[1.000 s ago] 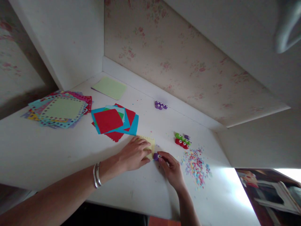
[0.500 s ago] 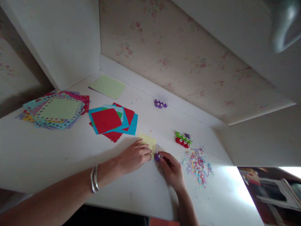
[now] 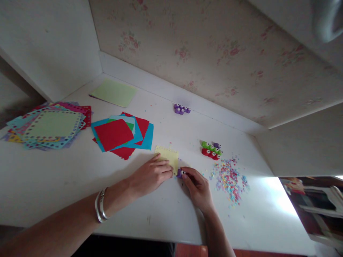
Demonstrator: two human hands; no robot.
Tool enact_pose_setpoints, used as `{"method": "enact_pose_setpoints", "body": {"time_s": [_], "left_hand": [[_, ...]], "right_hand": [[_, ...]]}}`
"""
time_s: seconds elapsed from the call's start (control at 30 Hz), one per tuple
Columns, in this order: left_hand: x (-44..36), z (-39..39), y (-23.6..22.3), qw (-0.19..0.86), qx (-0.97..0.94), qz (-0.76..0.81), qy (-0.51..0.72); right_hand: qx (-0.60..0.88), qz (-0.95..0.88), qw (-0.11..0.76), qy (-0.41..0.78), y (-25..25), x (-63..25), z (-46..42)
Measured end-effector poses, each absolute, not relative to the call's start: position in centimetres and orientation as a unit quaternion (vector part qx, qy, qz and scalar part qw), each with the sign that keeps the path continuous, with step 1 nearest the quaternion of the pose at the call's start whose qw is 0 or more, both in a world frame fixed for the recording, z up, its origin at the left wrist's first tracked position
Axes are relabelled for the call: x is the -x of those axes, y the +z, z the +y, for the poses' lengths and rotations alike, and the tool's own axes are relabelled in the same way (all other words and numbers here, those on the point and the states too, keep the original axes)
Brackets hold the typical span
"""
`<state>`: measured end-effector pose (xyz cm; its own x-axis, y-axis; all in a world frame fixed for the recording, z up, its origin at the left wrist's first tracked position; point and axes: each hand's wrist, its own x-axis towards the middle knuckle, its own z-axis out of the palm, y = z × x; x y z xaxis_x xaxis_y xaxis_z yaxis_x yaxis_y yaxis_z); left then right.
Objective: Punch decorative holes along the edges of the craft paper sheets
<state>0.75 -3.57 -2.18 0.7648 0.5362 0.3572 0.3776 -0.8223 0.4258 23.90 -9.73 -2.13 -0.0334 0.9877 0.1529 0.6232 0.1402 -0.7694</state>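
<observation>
A small yellow sheet of paper (image 3: 169,156) has punched notches or holes along its far edge and a small dark spot at its near right corner. My left hand (image 3: 153,174) holds the sheet, fingers laid across its left and near part; the thumb is hidden. My right hand (image 3: 198,186) pinches a small purple craft punch (image 3: 179,173) with a white and black eye-like button between thumb and fingers. The punch sits against the sheet's near right corner. Whether paper is inside its slot, I cannot tell.
Beyond my right hand stand green and red punches (image 3: 211,150), with purple punches (image 3: 182,109) near the wall. Confetti (image 3: 230,178) is scattered at right. Coloured sheets (image 3: 115,134), a punched stack (image 3: 53,123) and pale green sheets (image 3: 114,92) lie left.
The camera view has shifted a little. Both hands stay on the sheet and the punch. A dark spot now shows at the sheet's corner beside the punch.
</observation>
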Motion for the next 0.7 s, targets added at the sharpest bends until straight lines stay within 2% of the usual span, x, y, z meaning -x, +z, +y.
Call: {"method": "enact_pose_setpoints", "body": {"time_s": [0.47,0.7], "left_hand": [[-0.9,-3.5,-2.6,0.155,-0.927,0.235,0.246],[-1.2,-3.8,-2.2,0.156,-0.925,0.232,0.256]], "right_hand": [[0.595,-0.666,0.344,0.292,-2.2,-24.0,-9.7],[0.608,-0.637,0.319,0.351,-0.4,-23.9,-9.0]]}}
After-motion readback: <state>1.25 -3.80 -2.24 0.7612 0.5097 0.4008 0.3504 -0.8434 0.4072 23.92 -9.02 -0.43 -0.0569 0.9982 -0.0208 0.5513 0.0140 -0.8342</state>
